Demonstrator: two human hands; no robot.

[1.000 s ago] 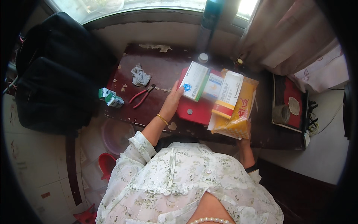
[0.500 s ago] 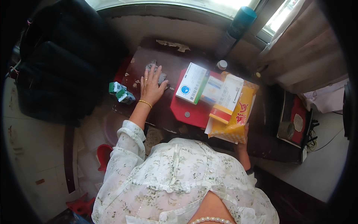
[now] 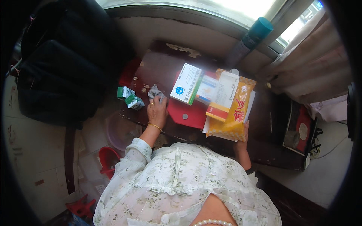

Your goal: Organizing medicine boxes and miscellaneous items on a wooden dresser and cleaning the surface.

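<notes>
1. The left hand (image 3: pixel 157 109) is laid on the dark brown bench (image 3: pixel 158 67), palm down, with the fingers loosely together; the fingertips are closed over a small crumpled grey cloth (image 3: pixel 154 91), which is held against the bench top near its left part.
2. A gold bracelet (image 3: pixel 154 126) is seen at the left wrist, and a ring is seen on one finger.
3. The right hand (image 3: pixel 245 132) is seen only in part at the near edge of the bench; its fingers are curled up against the lower right corner of a yellow-orange plastic packet (image 3: pixel 234 113) (whether the packet is truly pinched or merely steadied cannot be told).
4. A long white carton with a red and yellow end (image 3: pixel 222 96) is laid on top of the packet.
5. A white and green carton with a blue round mark (image 3: pixel 186 83) is lying just left of it, partly over a red flat folder (image 3: pixel 188 113); a smaller pale carton (image 3: pixel 206 89) is wedged between the two larger cartons.
6. A small round grey object (possibly a coin) is noted on the red folder.
7. Two small green and white boxes (image 3: pixel 130 98) are set at the left edge of the bench, just beside the grey cloth but apart from it.
8. A teal-capped bottle (image 3: pixel 250 39) is stood by the window sill, beyond the bench.
9. A black bag (image 3: pixel 64 67) is placed to the left of the bench; a red scoop (image 3: pixel 109 160) is seen on the tiled floor below.
</notes>
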